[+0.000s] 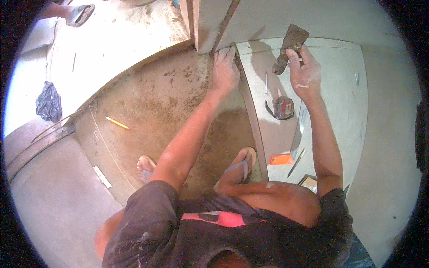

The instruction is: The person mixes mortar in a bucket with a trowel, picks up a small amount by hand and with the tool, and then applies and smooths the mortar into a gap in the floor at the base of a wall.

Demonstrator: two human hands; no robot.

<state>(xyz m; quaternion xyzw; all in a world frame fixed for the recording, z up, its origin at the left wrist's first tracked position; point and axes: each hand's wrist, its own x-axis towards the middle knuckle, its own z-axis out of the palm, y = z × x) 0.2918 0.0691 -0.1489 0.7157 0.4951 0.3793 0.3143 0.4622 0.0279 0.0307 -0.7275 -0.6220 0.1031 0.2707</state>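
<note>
My left hand [226, 71] reaches to the foot of an upright frame [201, 24], fingertips at the corner beside a white board [339, 125]; whether it grips anything there I cannot make out. My right hand [304, 73] holds a dark, dirty metal tool with a flat square end [295, 35] above that board. Below it on the board lie a tape measure [283, 108], a thin white stick [267, 82], an orange plastic piece [281, 159] and a dark pencil-like stick [296, 161].
A yellow pencil [117, 123], thin string and a white strip [102, 176] lie around the dirty floor recess [170, 107]. A white ledge [103, 35] at upper left bears a crumpled dark bag [48, 101]; another person's sandalled foot [78, 15] is at its far corner.
</note>
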